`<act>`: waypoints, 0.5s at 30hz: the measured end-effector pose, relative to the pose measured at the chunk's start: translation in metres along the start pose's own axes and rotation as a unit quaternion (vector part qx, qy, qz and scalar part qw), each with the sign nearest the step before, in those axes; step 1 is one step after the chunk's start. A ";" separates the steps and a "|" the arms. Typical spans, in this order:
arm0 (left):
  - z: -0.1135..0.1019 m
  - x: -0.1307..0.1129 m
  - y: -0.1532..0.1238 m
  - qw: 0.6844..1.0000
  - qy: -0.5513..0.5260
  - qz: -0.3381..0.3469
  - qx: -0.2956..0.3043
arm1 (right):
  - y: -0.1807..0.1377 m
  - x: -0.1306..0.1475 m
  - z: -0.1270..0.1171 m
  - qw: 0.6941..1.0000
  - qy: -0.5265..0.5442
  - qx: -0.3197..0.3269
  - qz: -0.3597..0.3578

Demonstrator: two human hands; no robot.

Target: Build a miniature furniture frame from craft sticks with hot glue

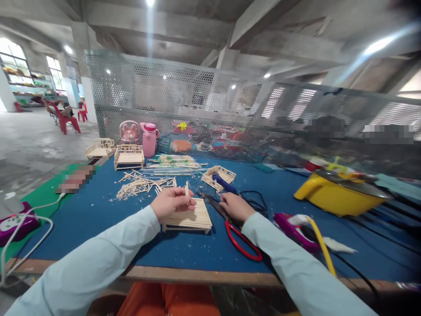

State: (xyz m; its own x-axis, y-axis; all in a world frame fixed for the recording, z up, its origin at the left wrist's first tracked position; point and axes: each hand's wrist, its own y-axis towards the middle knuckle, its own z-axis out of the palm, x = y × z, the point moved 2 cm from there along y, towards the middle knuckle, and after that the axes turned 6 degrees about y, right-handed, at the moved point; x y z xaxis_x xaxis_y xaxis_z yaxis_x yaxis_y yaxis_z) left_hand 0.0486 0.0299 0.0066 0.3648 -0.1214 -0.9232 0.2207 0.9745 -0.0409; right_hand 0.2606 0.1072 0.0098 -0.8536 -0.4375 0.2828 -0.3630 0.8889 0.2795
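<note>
The left hand (173, 202) is pinching a short stick (187, 189) between thumb and fingertips, which are clamping its lower end and holding it upright. Right under those fingers a panel (194, 218) of sticks laid side by side is lying flat on the blue mat (184, 252), with the hand hovering over its left end.

The right hand (235, 206) is resting back-up on the mat just right of the panel, its fingers curling together. Whether they are gripping anything cannot be told. Scissors (241, 243) are lying beside these fingers, with the dark blades running past their left side and the red loops sitting nearer the person, beside the sleeve.

Just beyond the right fingers a blue-handled tool (224, 183) is lying across a small stick frame (215, 172), and a black cable (255, 197) is looping to their right. Beyond the left fingers loose sticks (144, 185) are lying scattered. Farther on, bundles (174, 160) of sticks are lying stacked, and two small stick benches (129, 158) are standing near a pink bottle (149, 139).

Well right of the right hand a purple tool (291, 228) with a yellow cord (322, 248) is lying on the mat, and a yellow pot (335, 195) is sitting beyond it.
</note>
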 end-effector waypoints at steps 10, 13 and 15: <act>-0.001 0.001 0.004 0.999 0.024 0.023 0.001 | -0.019 0.013 -0.035 0.992 -0.045 -0.105 0.052; 0.002 -0.002 0.002 0.996 0.052 0.074 0.001 | -0.032 0.025 -0.058 0.978 -0.018 -0.205 0.038; 0.005 -0.006 -0.001 0.988 0.085 0.127 0.000 | -0.040 0.035 -0.071 0.963 0.018 -0.266 0.031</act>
State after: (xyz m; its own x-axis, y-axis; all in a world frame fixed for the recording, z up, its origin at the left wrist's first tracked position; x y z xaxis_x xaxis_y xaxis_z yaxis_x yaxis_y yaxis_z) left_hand 0.0507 0.0283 0.0138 0.2517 0.1607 -0.9544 0.1421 0.9693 0.2007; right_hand 0.2720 0.0472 0.0735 -0.8500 -0.3992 0.3436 -0.0605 0.7220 0.6892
